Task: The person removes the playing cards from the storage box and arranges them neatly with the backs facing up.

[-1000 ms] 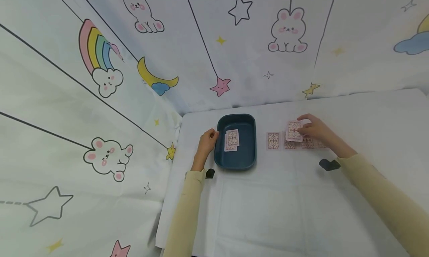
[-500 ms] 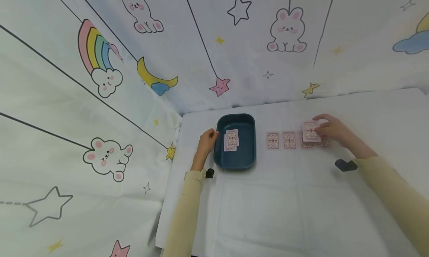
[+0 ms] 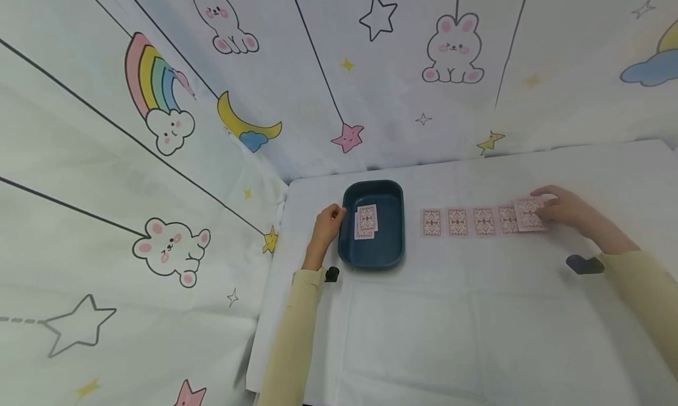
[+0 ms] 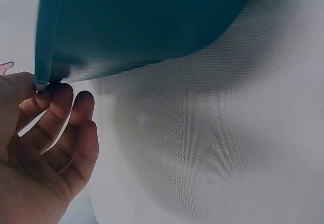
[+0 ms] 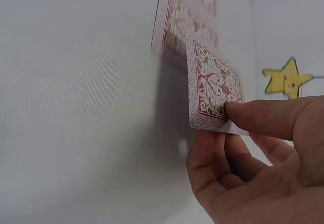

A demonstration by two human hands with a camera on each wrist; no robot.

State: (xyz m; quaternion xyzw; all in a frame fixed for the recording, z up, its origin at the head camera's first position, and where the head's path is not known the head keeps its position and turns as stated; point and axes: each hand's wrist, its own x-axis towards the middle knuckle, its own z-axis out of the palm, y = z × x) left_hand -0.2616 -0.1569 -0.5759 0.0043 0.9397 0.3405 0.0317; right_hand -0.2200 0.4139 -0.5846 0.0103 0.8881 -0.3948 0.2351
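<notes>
Plainly seven cards, one of them between fingers

Counting four patterned cards in a row on the white table, one tilted card at the row's right end, pinched by the right hand, and two overlapping cards inside one blue tray, gripped at the rim by the left hand. Only from right wrist: thumb above, fingers beneath.

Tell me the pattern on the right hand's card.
The card has red and gold-brown scrolls inside a pale border, clearest in the right wrist view.
</notes>
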